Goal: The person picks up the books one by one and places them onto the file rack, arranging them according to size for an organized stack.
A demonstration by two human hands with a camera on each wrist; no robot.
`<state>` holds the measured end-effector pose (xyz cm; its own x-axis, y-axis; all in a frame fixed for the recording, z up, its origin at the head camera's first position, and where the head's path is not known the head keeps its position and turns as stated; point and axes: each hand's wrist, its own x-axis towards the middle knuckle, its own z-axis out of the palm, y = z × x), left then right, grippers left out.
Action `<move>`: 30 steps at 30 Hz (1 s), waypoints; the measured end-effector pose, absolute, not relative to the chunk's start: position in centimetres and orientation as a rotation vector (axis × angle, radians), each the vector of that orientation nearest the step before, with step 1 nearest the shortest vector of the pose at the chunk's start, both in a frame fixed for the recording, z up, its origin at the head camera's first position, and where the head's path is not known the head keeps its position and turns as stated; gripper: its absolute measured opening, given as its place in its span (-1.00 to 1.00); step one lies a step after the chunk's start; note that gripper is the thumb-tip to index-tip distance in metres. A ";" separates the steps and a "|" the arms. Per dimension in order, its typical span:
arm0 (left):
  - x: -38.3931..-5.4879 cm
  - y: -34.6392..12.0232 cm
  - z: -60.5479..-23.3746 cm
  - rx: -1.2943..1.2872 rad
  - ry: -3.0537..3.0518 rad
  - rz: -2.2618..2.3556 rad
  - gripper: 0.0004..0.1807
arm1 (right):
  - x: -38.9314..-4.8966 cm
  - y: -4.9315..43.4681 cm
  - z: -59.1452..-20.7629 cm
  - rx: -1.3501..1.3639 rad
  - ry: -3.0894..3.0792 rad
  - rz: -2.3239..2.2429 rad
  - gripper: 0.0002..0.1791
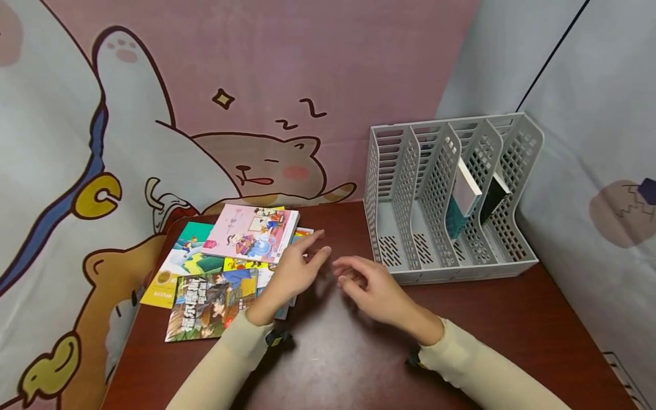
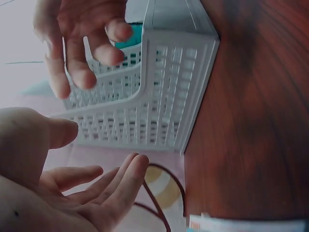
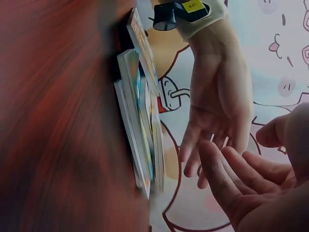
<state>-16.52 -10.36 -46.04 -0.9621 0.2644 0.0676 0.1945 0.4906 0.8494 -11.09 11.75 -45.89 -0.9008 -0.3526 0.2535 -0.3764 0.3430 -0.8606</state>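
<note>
1. The left hand (image 1: 294, 273) hovers beside the book pile's (image 1: 237, 265) 3 o'clock edge, fingers relaxed and apart.
2. The right hand (image 1: 376, 293) hangs above the tabletop (image 1: 328, 367), fingers slightly bent, thumb apart from them.
3. A pink book (image 1: 246, 232) tops the pile, at 10 o'clock from the left hand.
4. At 1 o'clock from the right hand, a grey rack (image 1: 461, 274) holds a teal book (image 1: 454, 217) and a black book (image 1: 492, 200).

Both forearms (image 1: 225, 356) angled inward, fingers (image 1: 353, 262) relaxed
</note>
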 end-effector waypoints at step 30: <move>-18.8 -21.6 -47.7 -0.058 2.868 1.311 -0.39 | -19.7 -0.5 -47.6 0.696 -2.918 1.101 -0.46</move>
<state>-18.76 -21.57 -47.72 -0.9992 -0.0386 -0.0040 -0.0283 0.6537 0.7562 -19.74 -0.53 -47.58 -0.9036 -0.4162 0.1011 -0.3792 0.6678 -0.6405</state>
